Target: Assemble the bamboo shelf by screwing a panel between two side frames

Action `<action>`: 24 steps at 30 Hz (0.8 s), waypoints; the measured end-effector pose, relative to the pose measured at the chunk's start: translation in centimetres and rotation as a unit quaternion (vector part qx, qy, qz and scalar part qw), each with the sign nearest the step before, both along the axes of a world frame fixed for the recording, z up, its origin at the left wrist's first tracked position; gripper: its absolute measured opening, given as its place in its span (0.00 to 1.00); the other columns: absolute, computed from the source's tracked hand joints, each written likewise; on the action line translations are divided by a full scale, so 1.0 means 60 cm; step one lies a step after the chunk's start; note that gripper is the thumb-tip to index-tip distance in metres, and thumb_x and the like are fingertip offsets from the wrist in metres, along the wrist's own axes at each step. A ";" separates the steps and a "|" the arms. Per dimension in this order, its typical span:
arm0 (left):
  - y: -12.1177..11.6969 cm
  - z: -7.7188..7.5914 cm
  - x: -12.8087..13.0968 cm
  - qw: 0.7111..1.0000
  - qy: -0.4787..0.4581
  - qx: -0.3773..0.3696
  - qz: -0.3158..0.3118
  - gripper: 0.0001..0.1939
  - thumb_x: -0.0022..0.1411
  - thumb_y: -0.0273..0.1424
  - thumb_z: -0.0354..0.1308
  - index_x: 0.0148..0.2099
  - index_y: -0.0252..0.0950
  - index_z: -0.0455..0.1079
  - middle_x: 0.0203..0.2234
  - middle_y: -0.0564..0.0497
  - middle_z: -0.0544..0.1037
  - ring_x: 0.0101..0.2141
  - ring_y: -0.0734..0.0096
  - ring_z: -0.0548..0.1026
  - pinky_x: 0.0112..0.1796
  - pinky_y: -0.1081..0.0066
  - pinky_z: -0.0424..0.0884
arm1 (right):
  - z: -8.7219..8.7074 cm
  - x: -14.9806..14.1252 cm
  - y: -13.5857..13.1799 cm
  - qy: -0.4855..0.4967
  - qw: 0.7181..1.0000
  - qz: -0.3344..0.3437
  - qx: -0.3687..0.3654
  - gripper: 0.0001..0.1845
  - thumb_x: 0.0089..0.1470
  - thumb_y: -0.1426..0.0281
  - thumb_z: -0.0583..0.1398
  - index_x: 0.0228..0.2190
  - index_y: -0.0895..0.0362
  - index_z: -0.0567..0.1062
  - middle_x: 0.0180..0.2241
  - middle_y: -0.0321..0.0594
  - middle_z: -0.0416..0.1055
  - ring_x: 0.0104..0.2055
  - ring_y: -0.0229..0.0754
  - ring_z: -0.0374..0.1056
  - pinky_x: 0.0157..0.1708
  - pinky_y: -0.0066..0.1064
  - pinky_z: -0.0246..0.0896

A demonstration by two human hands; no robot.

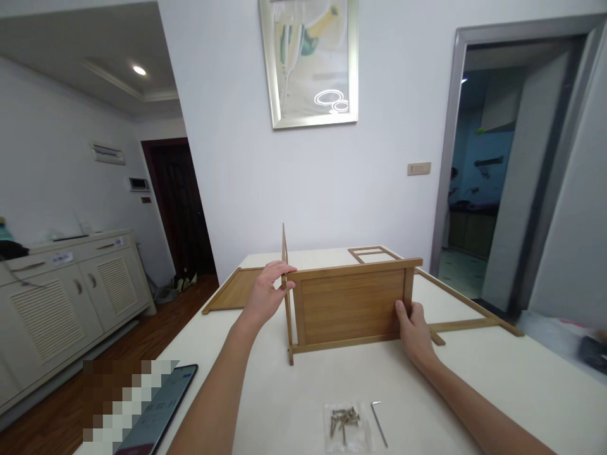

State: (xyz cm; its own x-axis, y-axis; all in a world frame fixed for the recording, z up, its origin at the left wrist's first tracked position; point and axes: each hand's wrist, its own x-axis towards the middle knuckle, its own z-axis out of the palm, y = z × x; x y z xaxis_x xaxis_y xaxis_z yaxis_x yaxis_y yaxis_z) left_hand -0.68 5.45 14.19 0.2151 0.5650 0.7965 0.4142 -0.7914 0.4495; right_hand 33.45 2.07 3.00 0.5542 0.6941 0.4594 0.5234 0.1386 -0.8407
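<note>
A bamboo panel [351,303] stands upright on its long edge on the white table [521,392]. Against its left end stands a thin bamboo side frame [286,297], seen edge-on. My left hand [266,294] is wrapped round the top of that joint, fingers closed on the side frame. At the panel's lower right corner my right hand [415,328] grips the panel's end post, thumb on its front.
A flat bamboo board [232,291] lies at the table's far left; a slatted frame [374,254] and long rails [467,323] lie behind and to the right. A bag of screws [345,423] and a hex key [378,422] lie near me. A phone [159,411] rests at the left edge.
</note>
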 end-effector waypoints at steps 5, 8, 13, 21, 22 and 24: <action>-0.005 0.003 0.003 1.000 -0.003 -0.010 0.009 0.11 0.56 0.27 0.61 0.43 0.40 0.76 0.43 0.48 0.77 0.50 0.63 0.71 0.55 0.59 0.65 | 0.001 0.000 -0.002 -0.011 1.000 0.003 -0.008 0.19 0.56 0.48 0.49 0.31 0.51 0.57 0.30 0.34 0.62 0.35 0.47 0.61 0.37 0.39 0.55; -0.006 0.002 0.004 1.000 -0.002 -0.016 0.017 0.11 0.56 0.28 0.60 0.43 0.40 0.76 0.44 0.48 0.77 0.50 0.63 0.71 0.55 0.59 0.65 | 0.001 0.000 -0.003 -0.015 1.000 0.003 -0.012 0.18 0.56 0.48 0.49 0.31 0.50 0.56 0.29 0.34 0.61 0.34 0.47 0.61 0.37 0.39 0.55; -0.008 0.000 0.006 0.999 -0.004 -0.014 0.031 0.11 0.56 0.29 0.59 0.44 0.41 0.75 0.44 0.49 0.77 0.51 0.62 0.71 0.57 0.57 0.64 | -0.002 0.000 -0.002 -0.017 1.000 0.001 -0.017 0.18 0.56 0.49 0.48 0.31 0.50 0.56 0.29 0.34 0.62 0.34 0.47 0.61 0.37 0.39 0.55; -0.009 -0.015 0.026 0.998 -0.007 0.030 0.062 0.10 0.58 0.29 0.56 0.43 0.39 0.71 0.44 0.48 0.75 0.51 0.61 0.70 0.56 0.58 0.64 | -0.005 0.002 -0.003 -0.019 1.000 0.007 0.005 0.18 0.58 0.48 0.48 0.32 0.50 0.57 0.33 0.38 0.66 0.36 0.48 0.63 0.38 0.40 0.57; -0.009 -0.020 0.032 0.997 -0.018 0.040 0.069 0.09 0.59 0.29 0.55 0.43 0.39 0.70 0.44 0.48 0.74 0.51 0.61 0.70 0.55 0.58 0.64 | -0.005 0.002 -0.004 -0.020 1.000 0.009 0.009 0.18 0.58 0.48 0.48 0.33 0.50 0.58 0.33 0.38 0.67 0.36 0.48 0.63 0.38 0.40 0.58; -0.009 -0.030 0.046 0.993 -0.049 0.057 0.086 0.08 0.60 0.30 0.54 0.43 0.38 0.68 0.44 0.47 0.73 0.51 0.61 0.69 0.55 0.58 0.63 | -0.005 0.002 -0.004 -0.019 1.000 0.012 0.015 0.18 0.58 0.49 0.48 0.33 0.51 0.58 0.33 0.39 0.67 0.37 0.48 0.64 0.38 0.40 0.58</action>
State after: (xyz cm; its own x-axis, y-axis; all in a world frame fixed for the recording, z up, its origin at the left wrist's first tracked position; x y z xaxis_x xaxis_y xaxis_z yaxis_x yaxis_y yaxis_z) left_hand 2.10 4.92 12.42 0.0412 0.4918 0.8697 0.5057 -0.7610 0.4064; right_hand 33.57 1.82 2.71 0.5195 0.6928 0.5002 0.5515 0.1753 -0.8156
